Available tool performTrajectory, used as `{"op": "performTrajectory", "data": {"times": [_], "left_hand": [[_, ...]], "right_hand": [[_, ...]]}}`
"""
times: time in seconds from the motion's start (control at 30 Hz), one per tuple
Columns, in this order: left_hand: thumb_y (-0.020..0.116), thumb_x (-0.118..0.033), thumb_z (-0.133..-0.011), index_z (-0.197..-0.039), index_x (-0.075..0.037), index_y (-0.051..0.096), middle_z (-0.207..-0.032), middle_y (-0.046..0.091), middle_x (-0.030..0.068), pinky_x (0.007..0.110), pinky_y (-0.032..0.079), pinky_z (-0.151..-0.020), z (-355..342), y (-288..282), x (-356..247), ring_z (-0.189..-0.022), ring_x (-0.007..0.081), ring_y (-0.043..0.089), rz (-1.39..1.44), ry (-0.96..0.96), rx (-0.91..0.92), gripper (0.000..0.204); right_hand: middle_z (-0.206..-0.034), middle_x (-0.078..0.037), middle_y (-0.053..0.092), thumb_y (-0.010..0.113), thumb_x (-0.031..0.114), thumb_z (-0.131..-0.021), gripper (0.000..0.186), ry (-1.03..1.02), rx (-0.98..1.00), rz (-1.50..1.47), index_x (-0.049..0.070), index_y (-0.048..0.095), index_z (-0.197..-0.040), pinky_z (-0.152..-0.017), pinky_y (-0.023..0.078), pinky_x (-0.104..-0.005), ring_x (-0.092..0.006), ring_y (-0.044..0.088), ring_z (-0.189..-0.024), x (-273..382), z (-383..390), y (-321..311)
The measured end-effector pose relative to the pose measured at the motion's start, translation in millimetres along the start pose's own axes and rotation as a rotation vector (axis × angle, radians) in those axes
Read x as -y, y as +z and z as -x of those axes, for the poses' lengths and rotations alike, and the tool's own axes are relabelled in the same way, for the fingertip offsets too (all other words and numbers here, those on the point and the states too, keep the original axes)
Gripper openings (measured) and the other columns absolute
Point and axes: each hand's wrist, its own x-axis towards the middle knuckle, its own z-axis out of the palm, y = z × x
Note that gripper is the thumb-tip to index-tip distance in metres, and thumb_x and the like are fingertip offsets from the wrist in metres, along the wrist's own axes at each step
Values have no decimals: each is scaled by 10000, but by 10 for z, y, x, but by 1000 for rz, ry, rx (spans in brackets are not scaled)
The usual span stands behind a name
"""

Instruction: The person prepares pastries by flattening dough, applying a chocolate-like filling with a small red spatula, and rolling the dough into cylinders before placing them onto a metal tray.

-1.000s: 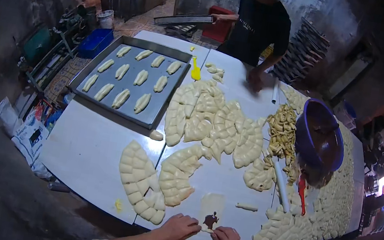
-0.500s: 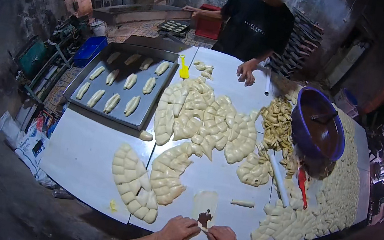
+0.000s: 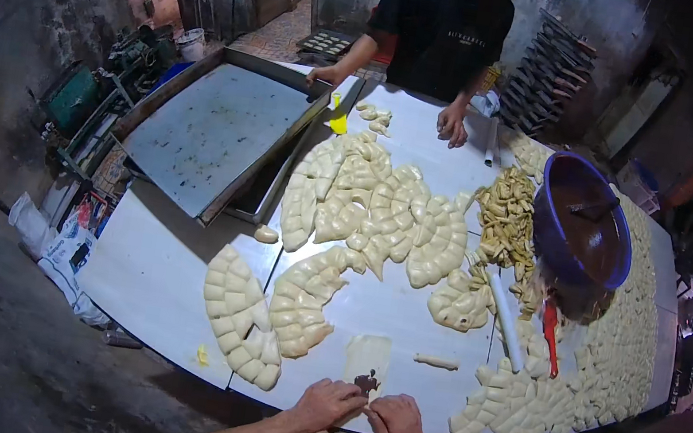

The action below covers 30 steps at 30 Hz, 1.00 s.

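At the near edge of the table lies a thin flat strip of dough [image 3: 367,352] with a dark brown dab of filling [image 3: 365,382] on it. My left hand [image 3: 327,404] and my right hand [image 3: 398,421] both have their fingers closed at the strip's near end, side by side below the filling. The fingertips partly hide the dough edge they pinch. To the right of the strip is a small rolled dough piece [image 3: 436,362]. Left of my hands are scored slabs of pale dough, one a curved slab [image 3: 232,293], another a puffier slab [image 3: 306,305].
Across the table a co-worker [image 3: 442,29] grips a bare metal tray [image 3: 206,137], tilted over another tray at left. A purple basin [image 3: 583,221] of brown filling stands at right, near a white rolling pin [image 3: 505,321] and red-handled tool [image 3: 550,337]. Cut dough covers the right side.
The co-worker has brought the bare metal tray over the one with shaped dough pieces, which it now hides. My hands stay at the dough strip, with only a slight shift.
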Motion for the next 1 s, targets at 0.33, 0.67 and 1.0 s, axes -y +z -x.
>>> {"op": "performTrajectory", "data": {"times": [0.33, 0.67, 1.0], "left_hand": [[704, -118, -817, -1168, -69, 697, -968, 725, 53, 365, 485, -594, -141, -131, -39, -750, 214, 682, -8, 73, -184, 355], [847, -190, -771, -1025, -138, 718, -954, 679, 12, 362, 473, -624, -51, -89, -40, -763, 206, 651, -87, -141, -148, 290], [812, -101, -770, -995, -96, 714, -997, 694, 48, 373, 498, -643, 61, -74, -32, -796, 250, 665, -19, -78, -139, 246]], "right_hand": [[-822, -102, 629, 751, 122, -815, 124, -112, -130, 27, 75, 664, -891, -724, 434, -448, -340, 590, -784, -173, -173, 47], [-1071, -58, 661, 767, 147, -844, 221, -91, -20, -14, 79, 688, -1038, -893, 473, -442, -266, 639, -1023, -176, -74, -62], [-1043, -64, 669, 774, 191, -839, 176, -96, 31, 89, 91, 720, -973, -849, 482, -439, -275, 639, -982, -321, 96, -159]]}}
